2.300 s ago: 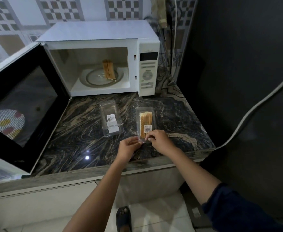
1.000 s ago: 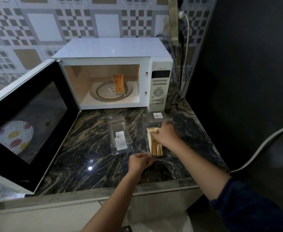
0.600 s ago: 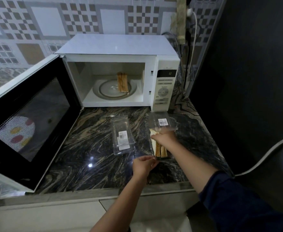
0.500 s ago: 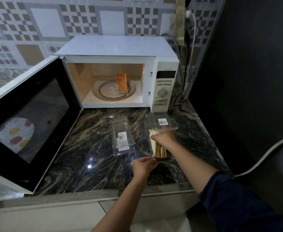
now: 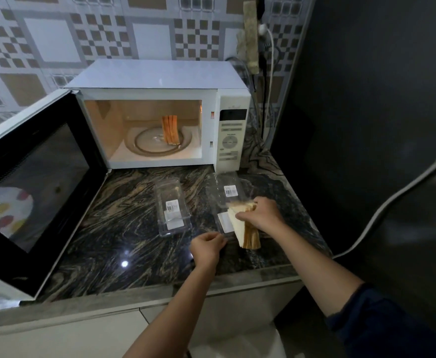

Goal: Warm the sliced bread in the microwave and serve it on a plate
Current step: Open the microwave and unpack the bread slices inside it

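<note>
The fingers [image 5: 240, 216] of the right hand [image 5: 262, 214] are curled tight round the far end of a stack of bread slices [image 5: 246, 232], thumb on the pale face and the rest over the top. The stack is tilted, its near end low over the open package [image 5: 220, 202]. The fingers [image 5: 218, 237] of the left hand [image 5: 206, 246] are narrow, pinching the near edge of that clear package and holding it against the dark marbled surface [image 5: 124, 228]. The package lies in front of the microwave [image 5: 160, 76], below its control panel. Its lid [image 5: 230, 184], which carries a barcode label, is folded back towards the microwave. An empty container [image 5: 171, 206] of the same clear plastic lies in front of the microwave's cavity, beside the package but apart from it. Inside the lit cavity a second stack of bread [image 5: 171, 130] stands on edge on the glass turntable [image 5: 147, 140]. The microwave's door [image 5: 31, 182] hangs wide open on its left side. A dark blue sleeve [image 5: 382, 324] covers the right upper arm.
</note>
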A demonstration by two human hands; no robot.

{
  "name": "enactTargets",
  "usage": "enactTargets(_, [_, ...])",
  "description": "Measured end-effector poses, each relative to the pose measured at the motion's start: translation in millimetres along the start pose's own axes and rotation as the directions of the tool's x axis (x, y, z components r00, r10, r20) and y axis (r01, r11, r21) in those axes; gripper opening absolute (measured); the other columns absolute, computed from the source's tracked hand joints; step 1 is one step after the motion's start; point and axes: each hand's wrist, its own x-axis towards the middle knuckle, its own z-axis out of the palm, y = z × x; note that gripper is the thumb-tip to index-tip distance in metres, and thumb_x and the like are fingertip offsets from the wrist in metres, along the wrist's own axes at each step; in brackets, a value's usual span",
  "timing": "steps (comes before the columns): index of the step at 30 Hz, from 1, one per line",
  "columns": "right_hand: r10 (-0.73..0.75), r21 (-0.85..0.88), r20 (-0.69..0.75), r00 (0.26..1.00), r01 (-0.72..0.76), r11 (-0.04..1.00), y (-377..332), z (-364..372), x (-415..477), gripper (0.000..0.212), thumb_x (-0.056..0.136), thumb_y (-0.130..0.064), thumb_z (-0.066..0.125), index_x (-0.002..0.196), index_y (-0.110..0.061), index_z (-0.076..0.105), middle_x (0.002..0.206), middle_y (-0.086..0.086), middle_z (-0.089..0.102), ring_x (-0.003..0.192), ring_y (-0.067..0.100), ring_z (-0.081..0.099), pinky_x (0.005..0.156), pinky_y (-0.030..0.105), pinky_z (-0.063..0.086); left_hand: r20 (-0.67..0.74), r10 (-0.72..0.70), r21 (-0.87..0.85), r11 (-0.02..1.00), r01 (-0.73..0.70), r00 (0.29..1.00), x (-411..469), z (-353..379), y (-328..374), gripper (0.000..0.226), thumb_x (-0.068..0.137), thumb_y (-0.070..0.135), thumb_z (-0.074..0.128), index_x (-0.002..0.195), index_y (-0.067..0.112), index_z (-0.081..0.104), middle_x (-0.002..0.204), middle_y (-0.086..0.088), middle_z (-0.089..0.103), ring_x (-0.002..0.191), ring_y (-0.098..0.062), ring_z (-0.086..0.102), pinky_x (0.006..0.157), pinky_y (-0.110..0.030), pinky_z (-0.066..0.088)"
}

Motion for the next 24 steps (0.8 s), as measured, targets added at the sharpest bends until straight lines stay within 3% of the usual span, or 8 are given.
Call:
enactTargets(2, [0.013, 0.043, -0.010, 1.000, -0.013, 0.999, 15.3, -5.4, -8.0, 0.040, 0.070, -0.030, 0.077, 0.099, -0.007, 0.061, 0.101, 0.009, 0.061, 0.080, 0.019, 0.056, 0.063, 0.027, 0.043, 0.006, 0.027, 0.045, 0.999, -0.027, 1.000, 0.1, -0.9, -2.3, 0.004, 0.079, 0.000, 0.068, 0.079, 0.004, 0.070, 0.087, -0.016, 0.071, 0.087, -0.027, 0.069, 0.087, -0.040, 0.055])
enactTargets(6, [0.011, 0.101, -0.046, 0.999, -0.006, 0.995, 38.2, -19.6, -22.2, 0.036, 0.067, -0.031, 0.078, 0.091, -0.010, 0.061, 0.096, 0.007, 0.064, 0.081, 0.018, 0.058, 0.060, 0.025, 0.042, -0.006, 0.170, 0.231, 0.959, -0.164, 0.985, -8.9, -5.2, -1.6, 0.021, 0.088, 0.007, 0.058, 0.105, -0.001, 0.068, 0.090, -0.008, 0.067, 0.077, -0.016, 0.062, 0.076, -0.030, 0.053])
enactTargets(9, [0.003, 0.111, -0.057, 0.998, 0.004, 0.994, 48.3, -31.9, -31.0, 0.035, 0.068, -0.032, 0.078, 0.090, -0.012, 0.060, 0.095, 0.006, 0.063, 0.080, 0.016, 0.057, 0.052, 0.024, 0.040, 0.011, 0.325, 0.409, 0.861, -0.301, 0.946, -24.5, -8.8, -3.4, 0.030, 0.094, 0.008, 0.046, 0.120, 0.003, 0.060, 0.108, -0.012, 0.065, 0.065, -0.005, 0.049, 0.071, -0.026, 0.040])
enactTargets(10, [0.002, 0.114, -0.058, 0.998, 0.005, 0.994, 51.1, -36.3, -33.1, 0.035, 0.069, -0.032, 0.078, 0.091, -0.012, 0.060, 0.095, 0.006, 0.063, 0.081, 0.016, 0.057, 0.053, 0.025, 0.042, 0.052, 0.369, 0.457, 0.818, -0.351, 0.928, -28.1, -12.7, -6.9, 0.034, 0.095, 0.009, 0.045, 0.127, 0.004, 0.054, 0.117, -0.011, 0.062, 0.069, -0.003, 0.051, 0.075, -0.026, 0.041])
enactTargets(12, [0.001, 0.100, -0.063, 0.998, 0.006, 0.995, 54.8, -45.7, -36.0, 0.038, 0.069, -0.033, 0.077, 0.096, -0.012, 0.061, 0.098, 0.006, 0.063, 0.087, 0.019, 0.060, 0.066, 0.032, 0.050, 0.178, 0.439, 0.555, 0.694, -0.458, 0.881, -29.8, -24.5, -19.8, 0.041, 0.096, 0.013, 0.044, 0.136, 0.007, 0.044, 0.137, -0.010, 0.050, 0.106, -0.015, 0.056, 0.096, -0.032, 0.042])
enactTargets(14, [-0.007, 0.061, -0.070, 0.998, 0.011, 0.998, 54.4, -55.0, -36.5, 0.041, 0.070, -0.035, 0.076, 0.100, -0.013, 0.061, 0.101, 0.006, 0.063, 0.092, 0.021, 0.061, 0.074, 0.037, 0.052, 0.299, 0.444, 0.676, 0.527, -0.516, 0.845, -27.6, -41.3, -33.4, 0.048, 0.098, 0.024, 0.040, 0.144, 0.011, 0.032, 0.152, -0.006, 0.030, 0.140, -0.021, 0.028, 0.115, -0.035, 0.025])
enactTargets(18, [-0.007, 0.069, -0.137, 0.991, 0.017, 0.997, 37.2, -66.4, -30.9, 0.044, 0.070, -0.035, 0.075, 0.106, -0.014, 0.060, 0.108, 0.007, 0.061, 0.095, 0.024, 0.061, 0.078, 0.038, 0.053, 0.430, 0.360, 0.853, 0.140, -0.503, 0.828, -21.6, -80.1, -39.7, 0.060, 0.098, 0.048, 0.016, 0.150, 0.020, 0.003, 0.158, 0.005, -0.005, 0.146, -0.011, -0.008, 0.118, -0.035, -0.004])
enactTargets(24, [-0.075, 0.014, -0.210, 0.975, 0.079, 0.997, -23.1, -64.8, -15.0, 0.050, 0.072, -0.036, 0.074, 0.113, -0.012, 0.057, 0.115, 0.011, 0.060, 0.101, 0.029, 0.059, 0.079, 0.037, 0.051, 0.362, 0.397, 0.898, 0.093, -0.429, 0.843, -13.8, -128.8, -34.6, 0.106, 0.064, 0.076, -0.027, 0.149, 0.019, 0.001, 0.159, 0.004, -0.003, 0.146, -0.011, -0.008, 0.117, -0.035, -0.006])
